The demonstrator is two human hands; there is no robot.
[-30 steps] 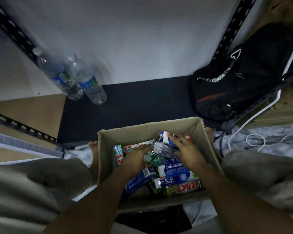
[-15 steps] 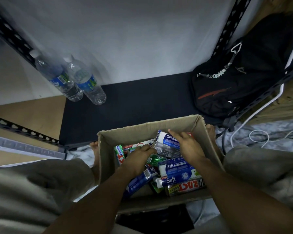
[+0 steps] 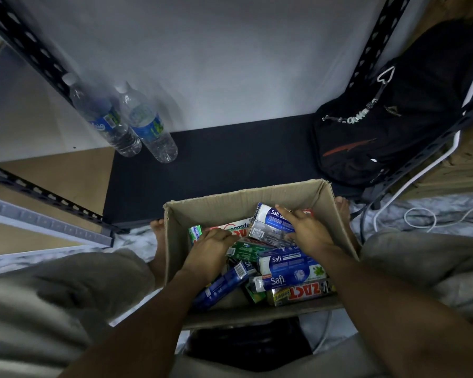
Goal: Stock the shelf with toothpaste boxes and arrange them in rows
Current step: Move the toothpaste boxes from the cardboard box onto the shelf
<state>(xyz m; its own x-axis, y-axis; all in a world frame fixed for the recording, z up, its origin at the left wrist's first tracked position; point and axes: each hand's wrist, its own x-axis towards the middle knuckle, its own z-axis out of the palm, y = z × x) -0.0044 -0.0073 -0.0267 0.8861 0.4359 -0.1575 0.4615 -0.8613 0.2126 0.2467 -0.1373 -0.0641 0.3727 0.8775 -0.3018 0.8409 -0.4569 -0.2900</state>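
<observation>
Cardboard carton (image 3: pixel 216 211), lower centre, is holding the jumbled toothpaste boxes (image 3: pixel 287 264). Left hand (image 3: pixel 210 249) is curling round a red box (image 3: pixel 236 227); right hand (image 3: pixel 306 230) is gripping a Safi box (image 3: pixel 271 214). Better lifting each one clear singly, then lining rows on the shelf (image 3: pixel 230 159), mid-frame.

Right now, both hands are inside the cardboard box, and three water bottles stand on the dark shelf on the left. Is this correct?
Not quite. The head view shows two water bottles, not three, on the dark shelf on the left. The left hand and the right hand are indeed inside the cardboard box.
</observation>
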